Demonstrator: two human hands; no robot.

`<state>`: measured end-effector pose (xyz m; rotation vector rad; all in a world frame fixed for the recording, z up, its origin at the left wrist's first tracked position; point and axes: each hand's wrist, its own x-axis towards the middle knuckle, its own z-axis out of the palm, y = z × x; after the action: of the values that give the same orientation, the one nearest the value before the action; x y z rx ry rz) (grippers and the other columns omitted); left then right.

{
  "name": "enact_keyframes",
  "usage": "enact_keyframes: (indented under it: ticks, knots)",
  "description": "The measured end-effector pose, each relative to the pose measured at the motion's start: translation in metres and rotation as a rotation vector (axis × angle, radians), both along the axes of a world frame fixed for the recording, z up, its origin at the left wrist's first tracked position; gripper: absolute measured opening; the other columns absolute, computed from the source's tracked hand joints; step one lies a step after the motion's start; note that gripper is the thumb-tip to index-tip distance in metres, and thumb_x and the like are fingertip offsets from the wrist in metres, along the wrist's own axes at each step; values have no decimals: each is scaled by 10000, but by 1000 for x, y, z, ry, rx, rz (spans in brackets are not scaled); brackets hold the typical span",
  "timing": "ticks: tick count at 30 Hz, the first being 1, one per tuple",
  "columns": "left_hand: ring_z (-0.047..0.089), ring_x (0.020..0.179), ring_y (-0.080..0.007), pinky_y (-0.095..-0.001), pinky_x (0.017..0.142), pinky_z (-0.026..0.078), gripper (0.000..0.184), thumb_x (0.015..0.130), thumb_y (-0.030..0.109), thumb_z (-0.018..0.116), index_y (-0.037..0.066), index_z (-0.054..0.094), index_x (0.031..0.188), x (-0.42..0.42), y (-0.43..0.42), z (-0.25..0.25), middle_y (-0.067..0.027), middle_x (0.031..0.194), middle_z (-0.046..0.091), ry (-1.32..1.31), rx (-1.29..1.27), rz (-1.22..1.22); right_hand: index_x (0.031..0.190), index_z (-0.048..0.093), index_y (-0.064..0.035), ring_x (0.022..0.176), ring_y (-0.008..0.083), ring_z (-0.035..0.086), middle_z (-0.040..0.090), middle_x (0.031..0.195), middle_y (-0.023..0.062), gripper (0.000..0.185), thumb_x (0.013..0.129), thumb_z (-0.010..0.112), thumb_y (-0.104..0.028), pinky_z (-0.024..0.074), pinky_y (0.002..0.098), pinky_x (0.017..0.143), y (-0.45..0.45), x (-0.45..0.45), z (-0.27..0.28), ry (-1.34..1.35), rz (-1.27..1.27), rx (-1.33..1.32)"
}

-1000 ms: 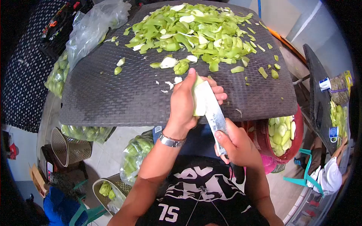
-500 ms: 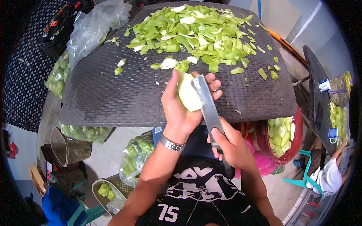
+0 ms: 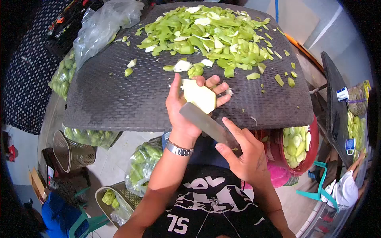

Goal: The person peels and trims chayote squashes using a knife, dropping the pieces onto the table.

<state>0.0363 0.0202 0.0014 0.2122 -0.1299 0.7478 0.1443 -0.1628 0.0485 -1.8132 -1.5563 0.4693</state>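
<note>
Pale peeled vegetable (image 3: 199, 96) lies held in the loosely cupped left hand (image 3: 180, 115); the right hand (image 3: 247, 152) grips a knife (image 3: 206, 123), forefinger extended.

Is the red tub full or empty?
Not empty: the red tub holds lots of pale green pieces. The table hides part, so I cannot tell whether it's completely full.

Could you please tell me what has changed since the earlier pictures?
The knife has swung, its tip moving left and toward the person; the right hand's index finger has stretched out. The left hand has opened, the vegetable now lying in its palm. The peels on the table look unchanged.
</note>
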Motion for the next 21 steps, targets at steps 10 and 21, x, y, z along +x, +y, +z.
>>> enact_keyframes:
  ticks: [10,21]
  knots:
    - [630,1184,-471,-660,1078,462,453,1105,447,385,59,606,1028,-3,-4,7,-201,1059,709,41,15,-69,1491,573,-141,664,325,640,586,829,141,605,950,745,-351,520,430,609,-3,5,5,-74,45,-98]
    - [608,1237,-466,-595,1087,477,483,1116,444,354,31,579,1005,-1,-32,17,-227,1251,645,118,-55,91,1488,575,-128,672,300,649,607,858,139,585,972,718,-365,527,421,612,1,0,-6,-63,2,-50]
